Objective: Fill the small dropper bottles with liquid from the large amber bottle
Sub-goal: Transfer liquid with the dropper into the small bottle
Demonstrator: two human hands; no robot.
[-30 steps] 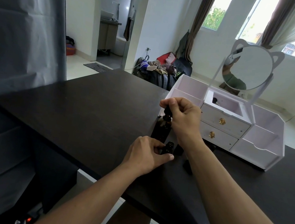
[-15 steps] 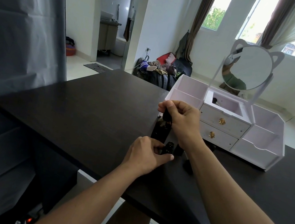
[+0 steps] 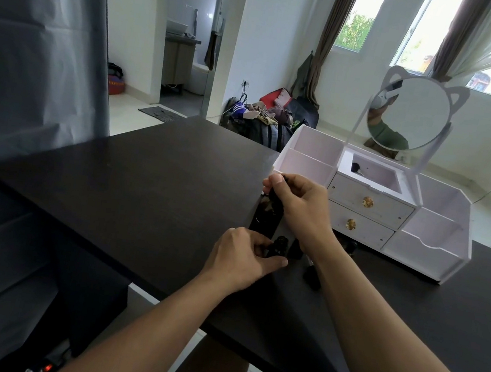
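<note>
The large amber bottle (image 3: 266, 217) stands upright on the dark table (image 3: 149, 185), just left of the white organiser. My right hand (image 3: 299, 207) grips its black top with curled fingers. In front of it, my left hand (image 3: 243, 258) holds a small dark dropper bottle (image 3: 278, 245) on the table between thumb and fingers. Another small dark bottle (image 3: 295, 249) stands beside it, and one more (image 3: 312, 278) lies or stands right of my right wrist, partly hidden.
A white desk organiser (image 3: 438, 244) with two gold-knobbed drawers and a cat-ear mirror (image 3: 409, 112) sits at the right back of the table. A dark item (image 3: 350, 248) rests at its front. A grey curtain (image 3: 30, 92) hangs at left.
My right hand on the amber bottle's top has come down slightly and turned a little. My left hand and the small bottle have stayed put.
</note>
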